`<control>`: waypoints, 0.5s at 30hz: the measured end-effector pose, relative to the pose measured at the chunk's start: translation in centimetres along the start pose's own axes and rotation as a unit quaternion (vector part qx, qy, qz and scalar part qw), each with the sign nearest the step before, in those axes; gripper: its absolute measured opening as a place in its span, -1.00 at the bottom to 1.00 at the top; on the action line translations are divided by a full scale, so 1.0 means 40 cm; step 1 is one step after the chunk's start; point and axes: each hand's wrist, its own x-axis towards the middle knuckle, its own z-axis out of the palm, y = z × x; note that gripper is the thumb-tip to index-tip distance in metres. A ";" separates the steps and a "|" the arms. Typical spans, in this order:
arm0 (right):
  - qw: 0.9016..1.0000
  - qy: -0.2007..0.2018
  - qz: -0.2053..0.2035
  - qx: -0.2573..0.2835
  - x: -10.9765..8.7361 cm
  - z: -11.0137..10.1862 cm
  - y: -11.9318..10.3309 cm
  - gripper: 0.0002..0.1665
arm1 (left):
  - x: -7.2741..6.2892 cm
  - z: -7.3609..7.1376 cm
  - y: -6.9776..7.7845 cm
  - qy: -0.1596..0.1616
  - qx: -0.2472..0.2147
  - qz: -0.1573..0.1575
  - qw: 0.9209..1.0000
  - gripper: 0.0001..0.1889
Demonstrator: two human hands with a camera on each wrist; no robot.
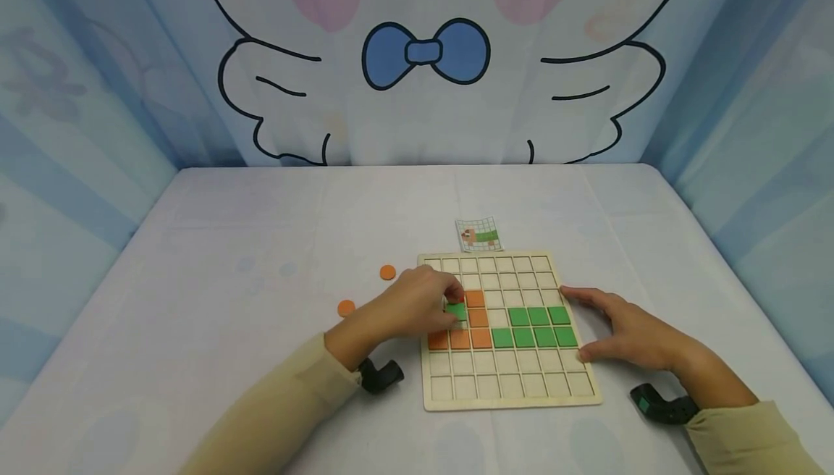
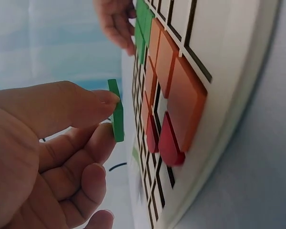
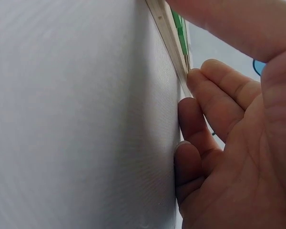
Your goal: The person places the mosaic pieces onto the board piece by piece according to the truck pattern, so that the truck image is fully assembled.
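Observation:
My left hand (image 1: 417, 306) pinches a small green square tile (image 2: 116, 112) between thumb and fingertip, held over the left part of a wooden grid board (image 1: 512, 402). Orange square tiles (image 1: 478, 318) sit in the cells beside and below that hand. Farther right, two rows of green tiles (image 1: 541, 336) fill neighbouring cells. Two red drop-shaped pieces (image 2: 169, 143) show beside the orange tiles in the left wrist view; the left hand mostly covers that spot in the head view. My right hand (image 1: 635, 334) touches the board's right edge, its thumb and fingers spread along it.
Above the board's far edge lies a small picture card (image 1: 478, 234) with a gridded animal pattern. Two orange round pieces (image 1: 387, 272) lie on the white-covered table (image 1: 215, 279) left of the board. Patterned curtains (image 1: 423, 120) stand behind and at both sides.

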 end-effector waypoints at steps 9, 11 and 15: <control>1.000 -0.001 0.002 0.002 -0.001 -0.001 -0.006 0.11 | 0.058 0.024 0.034 -0.017 0.043 0.018 0.999 -0.69; 1.000 0.000 0.001 0.002 -0.001 -0.001 -0.006 0.10 | 0.068 0.029 0.042 -0.022 0.050 0.019 0.998 -0.69; 1.000 -0.001 0.003 0.003 0.000 -0.001 -0.005 0.10 | 0.085 0.040 0.058 -0.028 0.060 0.017 0.998 -0.68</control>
